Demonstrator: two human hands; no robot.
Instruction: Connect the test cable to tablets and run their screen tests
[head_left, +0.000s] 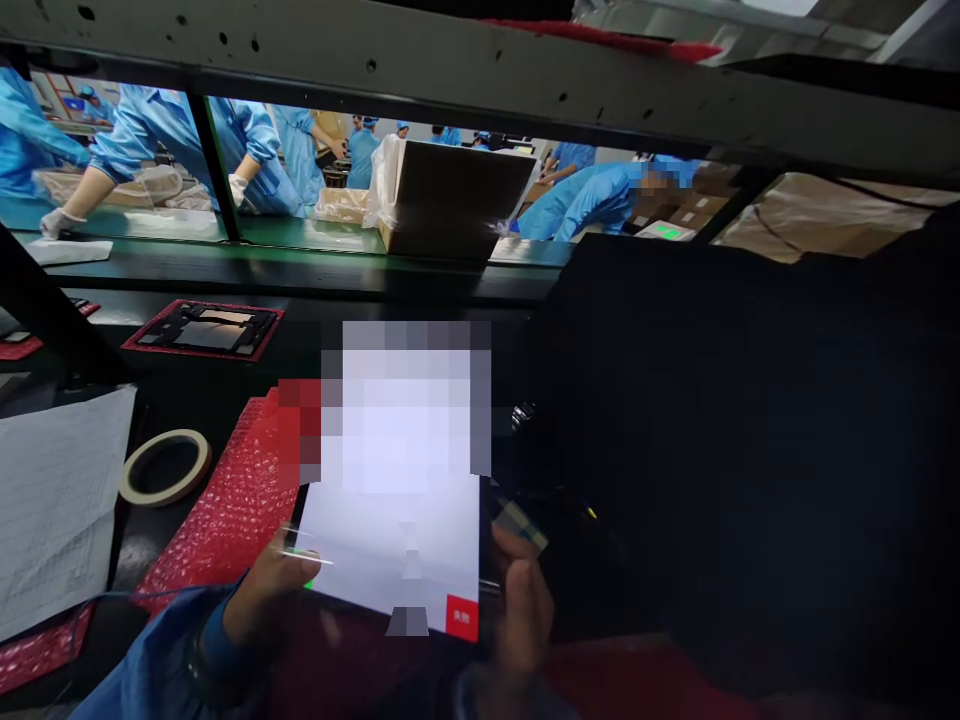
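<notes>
My left hand (274, 590) and my right hand (521, 610) grip the lower left and right edges of a tablet (390, 550) held up in front of me. Its white screen shows a red button (462, 617) at the lower right corner. A pixelated patch hides the upper part of the screen. A thin shiny strip crosses the fingers of my left hand, but its nature is unclear. Red bubble wrap (225, 500) lies just beyond my left hand.
A tape roll (165, 467) and white paper (56, 510) lie left on the dark bench. A black fixture (202, 330) sits on a red mat. A dark mass (750, 450) fills the right. Beyond a metal beam (375, 80), co-workers in blue handle a cardboard box (457, 200).
</notes>
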